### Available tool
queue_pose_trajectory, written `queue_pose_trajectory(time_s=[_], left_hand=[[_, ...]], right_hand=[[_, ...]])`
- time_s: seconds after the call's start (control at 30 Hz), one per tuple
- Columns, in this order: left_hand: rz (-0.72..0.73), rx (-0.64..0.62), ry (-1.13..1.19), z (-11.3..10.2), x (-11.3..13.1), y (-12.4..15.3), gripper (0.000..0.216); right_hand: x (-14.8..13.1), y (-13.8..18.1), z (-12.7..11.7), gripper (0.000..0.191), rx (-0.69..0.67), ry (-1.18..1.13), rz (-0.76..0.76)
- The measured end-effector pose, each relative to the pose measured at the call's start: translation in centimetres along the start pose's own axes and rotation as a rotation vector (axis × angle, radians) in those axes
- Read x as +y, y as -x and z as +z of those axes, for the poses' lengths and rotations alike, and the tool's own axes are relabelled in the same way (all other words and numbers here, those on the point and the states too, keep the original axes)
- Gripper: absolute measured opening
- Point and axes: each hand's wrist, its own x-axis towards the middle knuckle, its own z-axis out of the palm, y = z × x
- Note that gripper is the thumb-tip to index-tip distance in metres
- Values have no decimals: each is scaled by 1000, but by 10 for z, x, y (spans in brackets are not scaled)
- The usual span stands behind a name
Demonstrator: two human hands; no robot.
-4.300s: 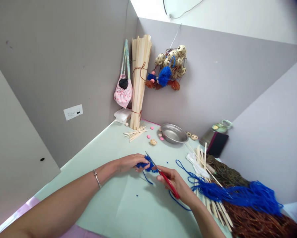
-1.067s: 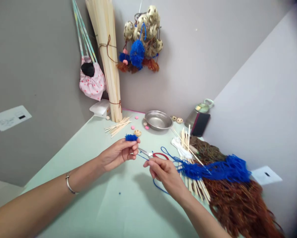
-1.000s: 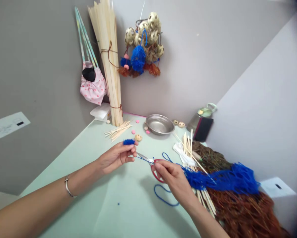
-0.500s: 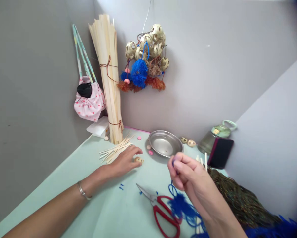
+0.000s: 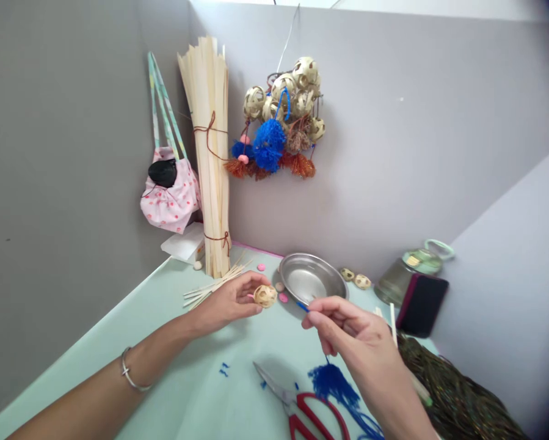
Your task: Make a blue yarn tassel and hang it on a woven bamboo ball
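Observation:
Between the thumb and fingers of my left hand sits a small woven ball of pale strips, raised over the table. My right hand pinches the end of a blue cord, its tip pointing left toward the ball. Below that hand hangs a blue yarn tassel, which looks joined to the cord; the palm hides part of the line. Red-handled scissors lie open under the hands, with blue yarn scraps to their left.
A metal bowl stands behind my hands, pink beads beside it. Thin sticks lie behind my left hand. A strip bundle leans at the corner. At right are a bottle, a phone and dark yarn.
My left hand has picked the woven ball up off the table. My right hand now holds the cord with its tip pointing out, and the tassel hangs below. The view has shifted slightly.

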Motion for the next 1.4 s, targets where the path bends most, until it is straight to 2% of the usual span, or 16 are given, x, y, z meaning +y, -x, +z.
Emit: queue_pose_trajectory(time_s=[0.17,0.3,0.5,0.77,1.07,1.23,1.4], left_hand=[[65,-25,100,8,17,7,37],[86,-8,90,11,27,11,36],[93,-42,132,17,22,11,37],[187,72,-22,28,20,13,33],[312,145,-210,34,20,16,29],[259,163,-209,29,21,17,33],[203,117,-50,30,28,17,36]], right_hand=[[3,2,9,24,12,79,31],[4,1,11,24,-3,121,28],[11,0,21,27,43,62,19],[14,-3,24,27,31,42,65],[30,-3,32,26,-31,-238,154],[20,-3,25,30,96,-181,127],[1,3,19,29,179,-96,37]])
